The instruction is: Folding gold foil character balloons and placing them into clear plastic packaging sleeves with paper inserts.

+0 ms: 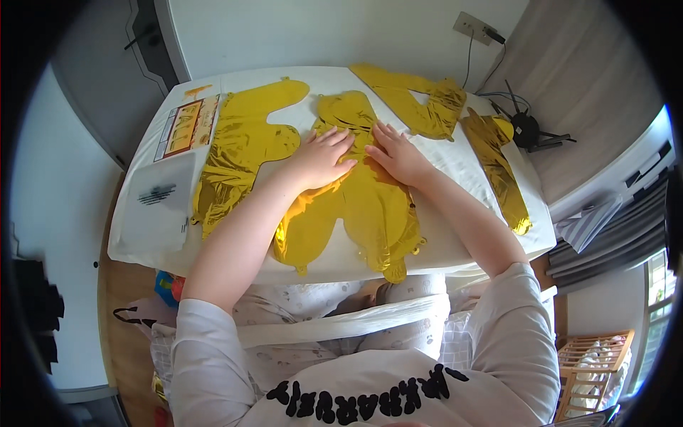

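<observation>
Balloon [366, 213] lies beneath left hand [326, 155] and right hand [400, 156], neither nearer, its length running from table [447, 250] edge toward wall [320, 35]; both rest flattened, grasping nothing.

The head camera looks steeply down from above the person's shirt [334, 373], facing forward over the table [449, 156]. It is near enough that both sleeves [206, 349] loom large along the bottom, with the left hand [324, 156] and right hand [400, 156] close to mid-picture. Its wide fisheye reach takes in the door [107, 64] at upper left, the wall [306, 35] ahead and a wooden slatted frame [597, 352] at lower right, bowing straight edges toward a dark rounded rim.
</observation>
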`<state>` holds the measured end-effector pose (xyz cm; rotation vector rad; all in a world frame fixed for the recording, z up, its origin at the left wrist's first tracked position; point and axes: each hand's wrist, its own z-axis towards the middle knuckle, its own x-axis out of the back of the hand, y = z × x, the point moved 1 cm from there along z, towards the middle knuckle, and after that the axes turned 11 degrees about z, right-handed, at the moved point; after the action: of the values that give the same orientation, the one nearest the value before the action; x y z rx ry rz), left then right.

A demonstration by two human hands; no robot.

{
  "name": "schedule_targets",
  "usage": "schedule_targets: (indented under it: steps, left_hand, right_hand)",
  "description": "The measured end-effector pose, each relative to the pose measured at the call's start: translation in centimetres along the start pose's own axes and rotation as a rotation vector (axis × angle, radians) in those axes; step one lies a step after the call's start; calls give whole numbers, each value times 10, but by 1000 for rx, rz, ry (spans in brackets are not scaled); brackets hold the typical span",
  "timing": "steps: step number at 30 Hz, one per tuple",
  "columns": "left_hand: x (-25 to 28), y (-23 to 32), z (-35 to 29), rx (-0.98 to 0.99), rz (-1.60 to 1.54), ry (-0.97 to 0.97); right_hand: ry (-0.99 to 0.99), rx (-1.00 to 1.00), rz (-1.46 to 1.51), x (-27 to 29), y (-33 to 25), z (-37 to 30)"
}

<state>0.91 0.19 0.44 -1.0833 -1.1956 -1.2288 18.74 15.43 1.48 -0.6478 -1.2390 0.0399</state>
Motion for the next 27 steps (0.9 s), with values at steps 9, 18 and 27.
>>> schedule_targets:
  steps: [9, 18, 27]
  left_hand:
    - [2, 2, -1, 2, -6, -5]
    - [0, 1, 1, 3, 1, -8]
    - [5, -1, 3, 31, -116, 3]
  right_hand:
    - [-14, -24, -58, -7, 2, 0]
    - [-24, -42, -112, -8, 0, -1]
    - [21, -19, -167, -14, 3, -1]
